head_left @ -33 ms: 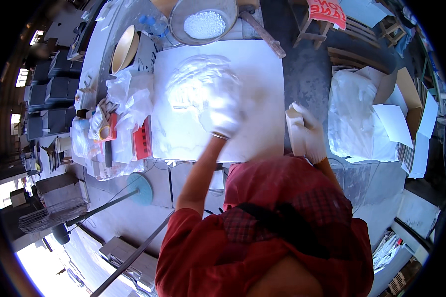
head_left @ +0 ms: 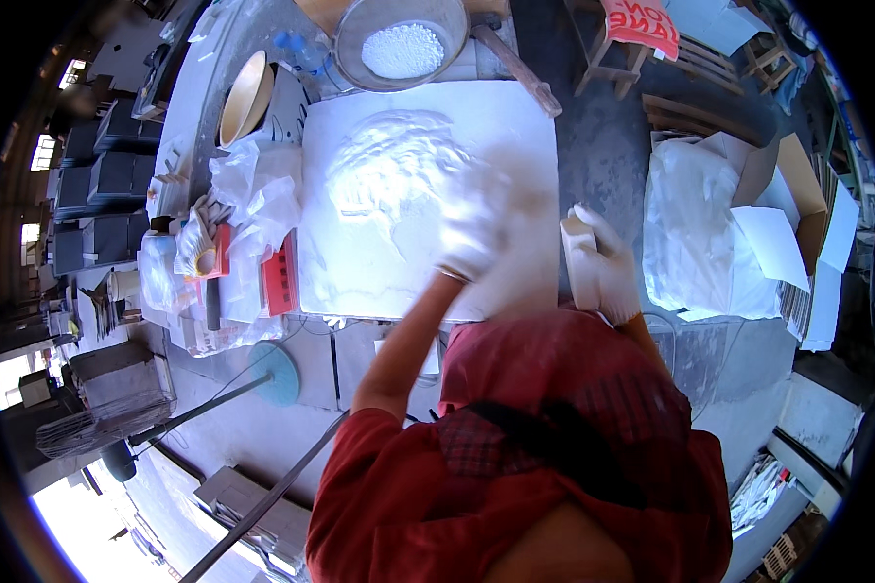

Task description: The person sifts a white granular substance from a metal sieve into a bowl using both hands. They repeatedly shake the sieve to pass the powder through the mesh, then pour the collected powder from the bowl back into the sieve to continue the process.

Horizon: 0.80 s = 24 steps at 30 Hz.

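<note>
L hand [head_left: 472, 219], white glove, is motion-blurred over the white counter [head_left: 525, 117], at the R side of a ridged white powder patch [head_left: 389, 160]. Can't tell from the blur if that grip is spread or pressed together, if it holds anything, or if it touches the surface. Patch sits approx. mid-counter, toward the far L, w/ a thin streak trailing to the near side.

R hand [head_left: 612, 277], also gloved, has its grip closed round a pale block [head_left: 580, 267], fingers along the R side & far end. Block is at the R edge of the counter, close to the person's lap; can't tell if it touches the edge.

Far side: metal basin [head_left: 343, 68] w/ white granules [head_left: 403, 51] inside; wood-handled tool [head_left: 520, 73] to its R, handle end by the counter's far R corner.

L side: yellowish bowl [head_left: 245, 97], tilted; clear plastic bags [head_left: 253, 175]; red box [head_left: 279, 280] at the counter's L edge; dark handle [head_left: 213, 303] near it.

R side, apart from the counter: plastic sack [head_left: 685, 223], open carton [head_left: 802, 170] next to it. Person wears a red top [head_left: 389, 486].
</note>
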Tool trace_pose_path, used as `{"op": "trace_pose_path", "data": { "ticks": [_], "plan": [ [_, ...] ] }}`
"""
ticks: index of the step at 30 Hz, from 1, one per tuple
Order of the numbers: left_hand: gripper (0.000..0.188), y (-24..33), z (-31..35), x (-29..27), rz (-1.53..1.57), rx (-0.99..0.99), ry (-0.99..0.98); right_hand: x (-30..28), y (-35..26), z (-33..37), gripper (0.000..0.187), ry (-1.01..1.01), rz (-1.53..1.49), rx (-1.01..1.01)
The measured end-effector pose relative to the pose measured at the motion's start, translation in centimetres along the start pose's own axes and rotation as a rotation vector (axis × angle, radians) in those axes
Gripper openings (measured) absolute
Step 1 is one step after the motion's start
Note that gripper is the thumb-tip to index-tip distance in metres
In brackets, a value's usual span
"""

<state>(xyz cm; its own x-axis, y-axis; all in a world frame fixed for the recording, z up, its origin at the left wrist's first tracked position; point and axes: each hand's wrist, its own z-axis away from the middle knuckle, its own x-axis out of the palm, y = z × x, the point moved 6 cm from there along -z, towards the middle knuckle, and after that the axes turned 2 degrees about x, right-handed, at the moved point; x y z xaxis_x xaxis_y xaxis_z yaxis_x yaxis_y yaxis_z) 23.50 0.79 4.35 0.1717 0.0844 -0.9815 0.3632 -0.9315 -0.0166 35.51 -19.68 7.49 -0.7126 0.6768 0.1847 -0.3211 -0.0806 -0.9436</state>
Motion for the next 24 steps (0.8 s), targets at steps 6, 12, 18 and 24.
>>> {"op": "trace_pose_path", "data": {
  "ticks": [6, 12, 18, 24],
  "plan": [
    [0.071, 2.9, -3.5, 2.8, 0.054, 0.057, -0.068, 0.1, -0.4, 1.6, 0.057, 0.044, -0.018, 0.041],
    [0.064, -11.0, -4.9, -0.2, -0.205, -0.284, 0.088, -0.8, -0.2, 2.9, 0.055, 0.107, -0.08, 0.071],
    [0.068, -2.5, -6.1, -0.3, -0.061, -0.127, 0.152, -2.0, 0.3, 2.4, 0.055, 0.135, -0.165, 0.038],
    [0.052, 5.3, -11.2, 1.1, 0.159, -0.012, 0.182, -2.0, 0.4, 1.5, 0.056, 0.109, -0.012, 0.008]
  ]
}}
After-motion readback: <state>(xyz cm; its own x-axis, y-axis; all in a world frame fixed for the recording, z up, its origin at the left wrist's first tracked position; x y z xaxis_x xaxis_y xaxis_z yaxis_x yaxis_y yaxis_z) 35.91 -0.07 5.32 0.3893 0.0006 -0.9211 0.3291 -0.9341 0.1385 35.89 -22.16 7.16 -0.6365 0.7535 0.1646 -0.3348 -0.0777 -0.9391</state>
